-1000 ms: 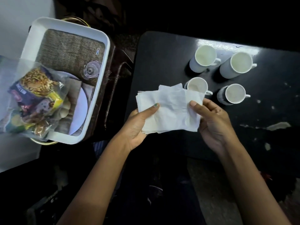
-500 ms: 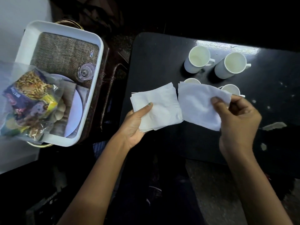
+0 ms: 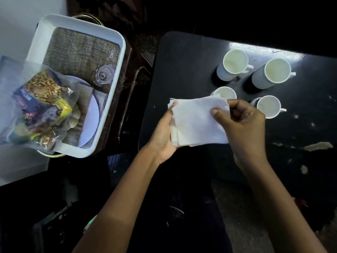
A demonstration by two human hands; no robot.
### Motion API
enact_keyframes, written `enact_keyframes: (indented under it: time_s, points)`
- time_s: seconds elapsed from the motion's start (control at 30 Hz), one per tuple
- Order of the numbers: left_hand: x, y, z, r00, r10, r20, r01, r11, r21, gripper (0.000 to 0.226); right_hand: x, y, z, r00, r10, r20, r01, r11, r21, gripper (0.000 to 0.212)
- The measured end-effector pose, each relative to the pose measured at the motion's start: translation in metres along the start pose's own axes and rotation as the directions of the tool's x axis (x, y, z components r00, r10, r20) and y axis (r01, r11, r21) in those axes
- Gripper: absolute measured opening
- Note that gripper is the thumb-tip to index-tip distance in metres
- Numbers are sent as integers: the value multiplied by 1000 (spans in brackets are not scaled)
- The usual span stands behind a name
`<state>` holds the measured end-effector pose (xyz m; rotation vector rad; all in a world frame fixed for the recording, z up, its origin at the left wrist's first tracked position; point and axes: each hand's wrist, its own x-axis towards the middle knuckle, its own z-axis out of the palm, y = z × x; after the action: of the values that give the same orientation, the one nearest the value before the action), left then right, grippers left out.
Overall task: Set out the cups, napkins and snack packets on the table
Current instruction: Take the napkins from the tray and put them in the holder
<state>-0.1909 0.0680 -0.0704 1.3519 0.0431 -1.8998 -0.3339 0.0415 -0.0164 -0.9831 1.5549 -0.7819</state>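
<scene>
So the right hand (image 3: 242,123), which had peeled one napkin off, is back pinching the napkin stack (image 3: 197,121) that the left hand (image 3: 164,136) grips over the table's (image 3: 182,61) near-left edge. No napkin laid yet; cups (image 3: 235,64) stand beyond.

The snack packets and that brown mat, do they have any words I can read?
Snack packets: there is printing on the dark blue one, too blurred to read.
Mat: a small tag at its right edge, too small to read.
Cups, napkins, tray: no words show.
</scene>
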Motion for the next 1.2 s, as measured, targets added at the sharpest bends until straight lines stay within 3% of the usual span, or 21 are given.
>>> enact_keyframes:
  time_s: [0.07, 0.13, 0.4, 0.47, 0.57, 0.67, 0.73, 0.9, 1.03, 1.13, 1.2]
  points:
    - [0, 1, -2, 998, -1, 65, 2, 1000, -30, 65, 8, 6, 5, 999, -10, -32, 8, 998, -57, 17]
    - [-3, 3, -2, 995, 5, 97, -3, 1000, -20, 74, 12, 12, 8, 999, -15, -47, 10, 994, -105, 13]
    - [1, -4, 0, 1000, 17, 19, -18, 997, 74, 25, 14, 19, 12, 984, 17, -179, -38, 992, -119, 17]
    - [2, -5, 0, 1000, 28, 15, -29, 997, 69, 21, 11, 14, 11, 990, -62, -129, 28, 967, -254, 24]
    - [4, -5, -1, 998, 54, 15, -55, 994, 91, 19, 6, 3, 7, 949, -291, 124, 308, 764, -567, 77]
    - [4, -3, -3, 999, 47, 27, -50, 993, 102, 11, 8, -6, 10, 886, -224, 406, 463, 488, -740, 117]
    - [2, -1, -2, 999, 42, 23, -45, 989, 141, 8, 14, -6, 17, 842, -100, 530, 528, 360, -769, 131]
    - [0, 4, -2, 997, 40, 68, -53, 977, 205, 7, 26, 5, 25, 799, 41, 600, 570, 265, -778, 133]
    - [2, 8, -6, 997, 47, 64, -61, 970, 234, 8, 24, 10, 23, 808, 51, 587, 535, 353, -768, 131]
    - [1, 9, -9, 996, 39, 75, -58, 959, 277, 13, 26, 6, 13, 845, 90, 527, 405, 536, -741, 130]
    - [0, 12, -11, 994, 9, 112, -44, 949, 311, 14, 32, 5, 1, 858, 131, 497, 284, 685, -671, 111]
